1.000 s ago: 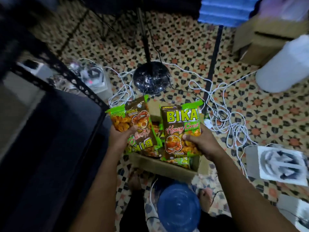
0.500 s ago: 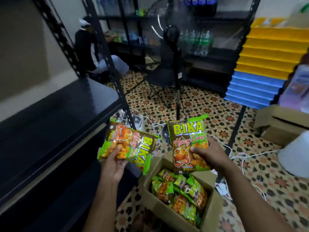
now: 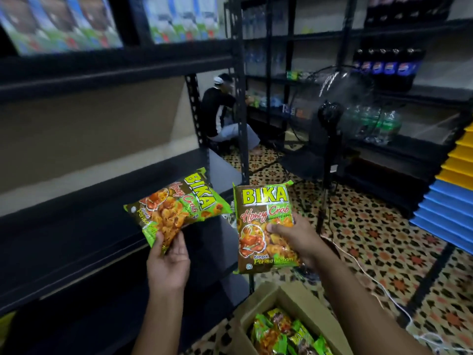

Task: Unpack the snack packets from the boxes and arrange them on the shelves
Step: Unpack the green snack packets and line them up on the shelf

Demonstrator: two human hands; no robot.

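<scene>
Open cardboard box, floor: more packets inside. Left hand pinches tilted packet by its lower corner; right hand grips upright packet. Labels: "BIKA Honey Crab". Dark shelf just beyond; best stood label outward, side by side.
</scene>
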